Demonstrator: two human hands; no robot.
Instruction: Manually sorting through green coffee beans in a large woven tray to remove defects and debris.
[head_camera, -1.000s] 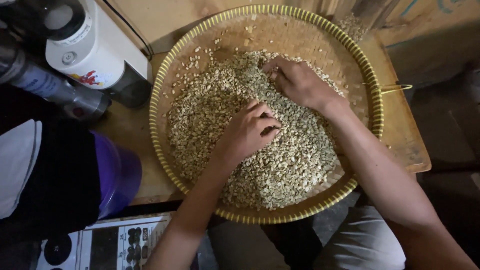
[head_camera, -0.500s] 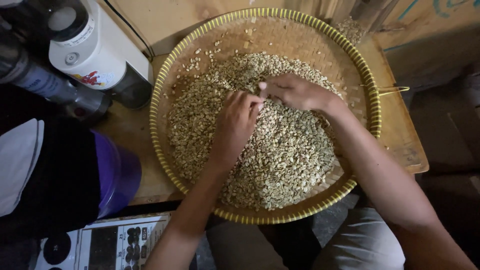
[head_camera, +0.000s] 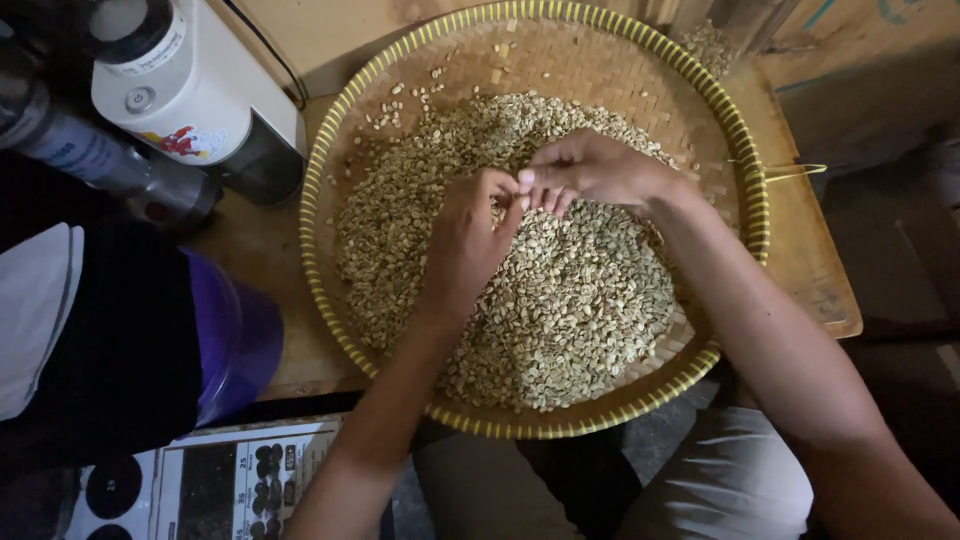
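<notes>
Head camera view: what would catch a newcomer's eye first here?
A big round woven tray with a yellow-striped rim fills the middle, heaped with pale green coffee beans. Above the heap the left hand and right hand meet fingertip to fingertip. At the upper left stands a white appliance, with a purple container below it.

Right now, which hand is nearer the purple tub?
Left. The left hand sits mid-tray over the beans, on the side toward the purple tub; the right hand is farther across the tray.
</notes>
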